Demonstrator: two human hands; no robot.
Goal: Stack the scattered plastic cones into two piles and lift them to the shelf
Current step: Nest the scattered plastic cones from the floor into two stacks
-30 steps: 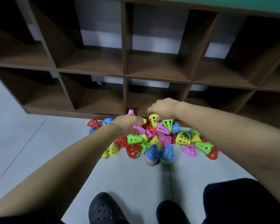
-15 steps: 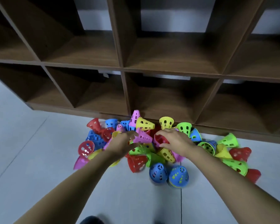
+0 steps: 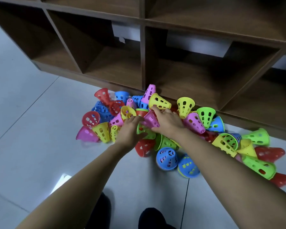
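Several perforated plastic cones in red, blue, yellow, green and pink lie in a loose heap on the floor against the foot of the wooden shelf [image 3: 143,66]. My left hand [image 3: 130,130] is in the middle of the heap, fingers curled around a green cone [image 3: 146,132]. Beside it, my right hand [image 3: 169,122] grips a pink cone [image 3: 151,119] that touches the green one. A yellow cone [image 3: 159,101] lies just behind my right fingertips. Two upright stacks topped with blue cones [image 3: 167,158] [image 3: 188,166] stand at the near edge of the heap.
The shelf has open, dark cubbies in two visible rows; the bottom row sits just above the floor. Pale floor tiles [image 3: 31,129] stretch left and toward me. My dark shoes [image 3: 153,219] are at the bottom edge. Cones spread far to the right [image 3: 269,153].
The view has moved closer and lower over the heap. Both hands have come together at its middle, the right now on a pink cone and the left on a green one.
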